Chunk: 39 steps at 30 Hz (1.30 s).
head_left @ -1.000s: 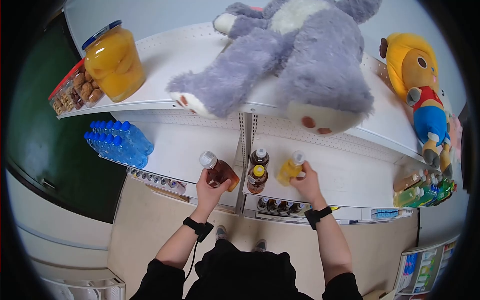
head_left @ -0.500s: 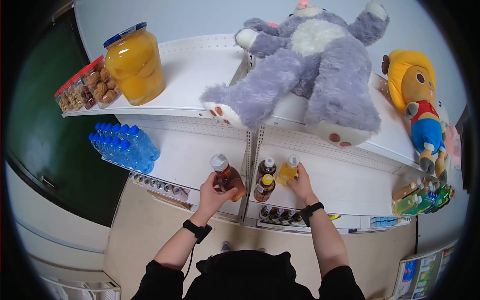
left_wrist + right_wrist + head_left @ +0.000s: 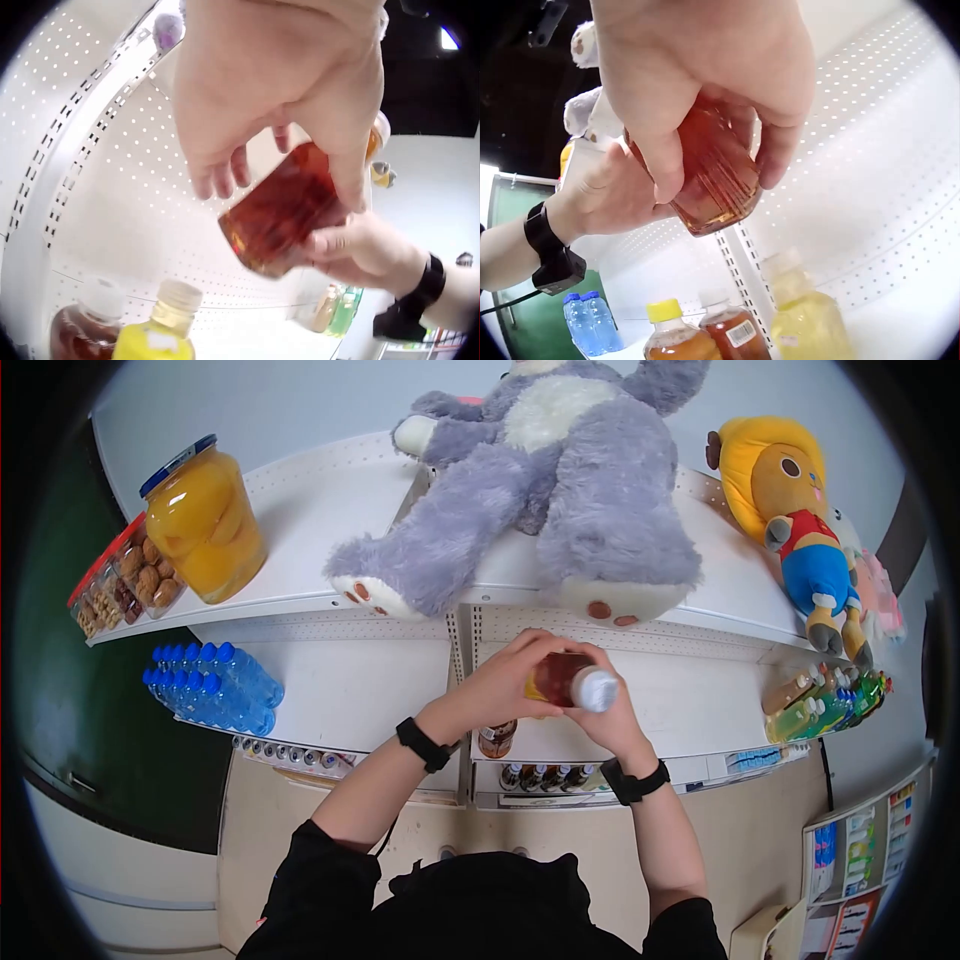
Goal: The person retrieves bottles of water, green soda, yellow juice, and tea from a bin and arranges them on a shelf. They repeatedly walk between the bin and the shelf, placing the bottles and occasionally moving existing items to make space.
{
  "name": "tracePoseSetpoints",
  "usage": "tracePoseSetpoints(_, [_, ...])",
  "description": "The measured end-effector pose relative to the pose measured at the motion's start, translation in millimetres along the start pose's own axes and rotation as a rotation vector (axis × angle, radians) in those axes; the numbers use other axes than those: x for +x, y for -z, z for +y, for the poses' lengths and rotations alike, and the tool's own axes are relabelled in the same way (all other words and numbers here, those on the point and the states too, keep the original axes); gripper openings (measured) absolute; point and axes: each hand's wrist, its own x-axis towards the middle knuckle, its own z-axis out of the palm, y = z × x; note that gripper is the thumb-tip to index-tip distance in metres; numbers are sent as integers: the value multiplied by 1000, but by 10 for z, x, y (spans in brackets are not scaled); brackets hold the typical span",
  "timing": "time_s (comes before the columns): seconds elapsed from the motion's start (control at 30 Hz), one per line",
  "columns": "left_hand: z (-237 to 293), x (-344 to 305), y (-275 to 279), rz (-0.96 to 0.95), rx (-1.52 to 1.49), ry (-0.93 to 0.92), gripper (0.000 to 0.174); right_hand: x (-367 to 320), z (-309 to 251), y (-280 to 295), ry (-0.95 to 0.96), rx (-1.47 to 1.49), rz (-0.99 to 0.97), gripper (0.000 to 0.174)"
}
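A bottle of red-brown drink (image 3: 557, 678), white cap (image 3: 597, 688) tilted toward me, is between my hands above the right shelf bay. My right hand (image 3: 612, 718) grips it, thumb and fingers round its sides in the right wrist view. My left hand (image 3: 497, 682) is spread beside it. In the left wrist view that thumb lies along the bottle (image 3: 289, 206), and the other fingertips (image 3: 223, 180) hang apart from it. Below stand a yellow-capped brown bottle (image 3: 673, 337), a white-capped brown bottle (image 3: 735, 334) and a yellow drink bottle (image 3: 810, 326), largely hidden in the head view.
Blue-capped water bottles (image 3: 215, 685) stand on the left bay. The upper shelf carries a jar of yellow fruit (image 3: 205, 525), nut tubs (image 3: 150, 575), a large grey plush toy (image 3: 520, 480) and a yellow-hooded plush (image 3: 800, 520). Several green bottles (image 3: 840, 705) stand far right.
My right hand has let go of the yellow bottle beside the brown ones and now grips the red-brown bottle. My left hand has brought that bottle rightward, and its fingers have spread.
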Motion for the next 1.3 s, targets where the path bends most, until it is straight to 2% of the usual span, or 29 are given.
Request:
tracePoseSetpoints(0.07, [-133,112,-46,17,-50,55,84,-148,224,59,-203,221,75,67])
tracePoseSetpoints(0.1, [-208,159,-52,36,5,63,80,-218,285,148,-225,139,-14,64])
tracePoseSetpoints(0.13, [-299,223,-44,35,4,60,80,-320,455,142,-341,186,14,63])
tracePoseSetpoints(0.2, [-526,322,-69,-228,321,215,73,-558,738,72,-348,79,83,62])
tracePoseSetpoints(0.27, [-803,370,-221,-291,389,213,69,-717,889,-90,-447,139,108,60])
tracePoseSetpoints(0.33, [-1047,412,-323,-360,465,210,66,-775,1058,-246,-406,137,121,60])
tracePoseSetpoints(0.4, [-1174,438,-375,-244,465,193,53,-756,1298,-408,-458,278,157,60])
tracePoseSetpoints(0.43, [-1179,440,-390,-248,468,192,53,-723,1276,-436,-392,78,179,62])
tracePoseSetpoints(0.53, [-1148,449,-371,-228,488,228,42,-603,1420,-541,-464,133,109,66])
tracePoseSetpoints(0.6, [-1072,393,-322,-201,522,263,37,-554,1551,-620,-388,31,81,70])
tracePoseSetpoints(0.67, [-1014,330,-280,-195,526,299,36,-465,1574,-690,-490,297,7,73])
tracePoseSetpoints(0.7, [-994,306,-267,-192,525,332,35,-432,1587,-704,-485,299,4,73])
tracePoseSetpoints(0.8, [-1294,235,-340,-137,493,249,37,-372,1571,-710,-434,199,-40,72])
tracePoseSetpoints(0.9, [-1068,198,-247,-98,392,270,45,-298,1550,-667,-489,288,-65,71])
tracePoseSetpoints(1.0, [-1225,125,-102,-54,234,317,54,-285,1606,-642,-391,120,31,69])
tracePoseSetpoints(1.03, [-1332,18,-65,-49,234,321,54,-268,1513,-591,-465,218,15,69])
tracePoseSetpoints(1.07, [-1480,-154,-50,43,90,358,59,-248,1462,-577,-540,318,1,69])
tracePoseSetpoints(1.1, [-1621,-313,-38,130,-51,388,64,-231,1516,-596,-536,324,2,69])
tracePoseSetpoints(1.17, [-1909,-683,-140,113,-156,448,64,-265,1675,-601,-199,213,-21,63])
tracePoseSetpoints(1.2, [-1974,-850,-221,101,-271,512,65,-326,1669,-594,-204,215,-25,63])
tracePoseSetpoints(1.27, [-1954,-941,-293,143,-348,500,63,-298,1436,-453,-166,-674,249,55])
tracePoseSetpoints(1.3, [-1927,-950,-335,182,-430,490,61,-176,959,-338,-56,-446,237,47])
